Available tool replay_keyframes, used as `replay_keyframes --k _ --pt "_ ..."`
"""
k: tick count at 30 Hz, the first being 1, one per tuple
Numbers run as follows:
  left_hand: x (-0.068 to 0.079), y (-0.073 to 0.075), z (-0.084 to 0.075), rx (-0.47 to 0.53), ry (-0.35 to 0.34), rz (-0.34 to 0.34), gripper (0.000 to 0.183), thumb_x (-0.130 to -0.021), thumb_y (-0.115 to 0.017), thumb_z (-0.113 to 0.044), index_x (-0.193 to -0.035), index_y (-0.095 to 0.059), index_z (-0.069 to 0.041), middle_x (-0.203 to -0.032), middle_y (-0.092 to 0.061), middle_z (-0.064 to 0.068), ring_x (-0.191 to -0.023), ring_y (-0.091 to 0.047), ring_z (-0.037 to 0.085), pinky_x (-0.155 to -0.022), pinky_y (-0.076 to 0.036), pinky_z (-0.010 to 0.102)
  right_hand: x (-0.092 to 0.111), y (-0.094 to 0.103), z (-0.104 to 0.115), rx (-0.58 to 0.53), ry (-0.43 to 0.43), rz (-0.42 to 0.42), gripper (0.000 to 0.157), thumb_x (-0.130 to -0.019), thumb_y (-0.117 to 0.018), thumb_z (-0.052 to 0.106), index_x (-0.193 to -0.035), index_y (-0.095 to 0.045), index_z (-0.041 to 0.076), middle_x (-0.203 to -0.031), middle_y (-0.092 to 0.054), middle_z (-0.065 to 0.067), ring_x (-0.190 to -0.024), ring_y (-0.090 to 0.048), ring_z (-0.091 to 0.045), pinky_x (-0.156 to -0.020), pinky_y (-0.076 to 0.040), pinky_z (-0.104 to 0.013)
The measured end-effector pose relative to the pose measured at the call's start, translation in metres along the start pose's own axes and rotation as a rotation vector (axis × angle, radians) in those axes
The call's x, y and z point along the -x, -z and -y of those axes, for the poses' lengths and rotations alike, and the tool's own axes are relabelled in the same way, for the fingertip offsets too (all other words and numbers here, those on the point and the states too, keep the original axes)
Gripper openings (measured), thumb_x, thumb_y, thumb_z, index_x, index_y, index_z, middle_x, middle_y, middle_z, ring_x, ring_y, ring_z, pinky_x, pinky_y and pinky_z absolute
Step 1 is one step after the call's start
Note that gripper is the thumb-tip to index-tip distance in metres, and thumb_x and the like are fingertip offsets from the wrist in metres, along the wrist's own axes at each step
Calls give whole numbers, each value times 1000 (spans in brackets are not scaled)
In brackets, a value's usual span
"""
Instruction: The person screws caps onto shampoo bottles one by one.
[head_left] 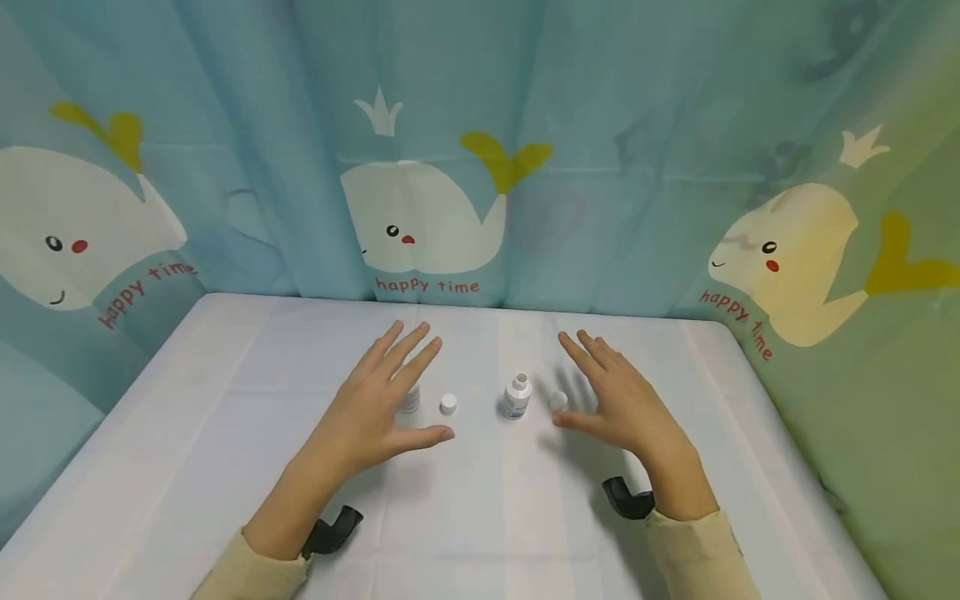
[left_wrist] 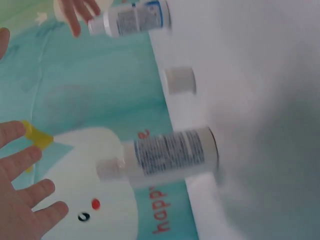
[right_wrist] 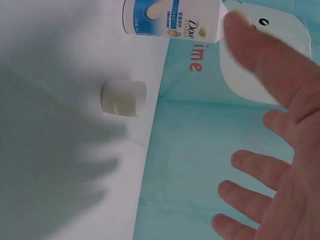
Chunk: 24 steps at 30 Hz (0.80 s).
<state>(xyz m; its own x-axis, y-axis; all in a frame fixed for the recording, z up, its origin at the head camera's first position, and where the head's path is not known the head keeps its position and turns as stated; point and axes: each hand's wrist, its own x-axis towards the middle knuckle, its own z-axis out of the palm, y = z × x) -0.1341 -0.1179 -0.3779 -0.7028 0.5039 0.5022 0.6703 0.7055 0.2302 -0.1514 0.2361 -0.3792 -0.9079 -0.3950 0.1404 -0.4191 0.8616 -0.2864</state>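
Two small white bottles stand uncapped on the table, each with a white cap to its right. My left hand (head_left: 378, 400) hovers with spread fingers and partly hides the left bottle (head_left: 410, 400); the left wrist view shows that bottle (left_wrist: 170, 154) with dense print on its label. Its cap (head_left: 448, 404) lies between the two bottles. The right bottle (head_left: 517, 397) has a Dove label, readable on the bottle (right_wrist: 172, 17) in the right wrist view. Near the right cap (head_left: 558, 402), my right hand (head_left: 618, 400) hangs in the air, fingers apart. Neither hand holds anything.
A white cloth covers the table (head_left: 495, 517). Behind it and along the sides hangs a blue-green curtain (head_left: 600, 150) printed with whales and lettering. Black curved pieces (head_left: 333, 531) sit at both wrists, below the hands.
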Motion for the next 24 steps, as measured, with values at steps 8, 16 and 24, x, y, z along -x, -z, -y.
replay_keyframes --k 8,16,24 --pt "-11 -11 -20 40 -43 34 97 -80 -69 -68 -157 -32 -21 -164 -26 0 -151 -22 33 -114 -34 54 3 3 -9 -17 -46 59 104 -76 -86 41 -159 -25 25 -160 -31 -18 -144 -31 -45 -109 -34 -64" --pt "-20 -30 -33 79 -32 78 97 -80 -68 -70 -156 -34 -22 -164 -24 -4 -151 -23 31 -109 -40 56 3 -2 -10 -77 -62 108 100 -76 -87 38 -157 -30 28 -160 -33 -14 -144 -33 -42 -103 -37 -68" --pt "-28 -52 -34 210 49 147 95 -83 -71 -62 -158 -28 -24 -163 -28 -5 -147 -32 28 -112 -38 51 -4 -10 -5 -96 7 100 79 -80 -84 32 -149 -47 21 -150 -48 -12 -137 -46 -36 -105 -41 -60"
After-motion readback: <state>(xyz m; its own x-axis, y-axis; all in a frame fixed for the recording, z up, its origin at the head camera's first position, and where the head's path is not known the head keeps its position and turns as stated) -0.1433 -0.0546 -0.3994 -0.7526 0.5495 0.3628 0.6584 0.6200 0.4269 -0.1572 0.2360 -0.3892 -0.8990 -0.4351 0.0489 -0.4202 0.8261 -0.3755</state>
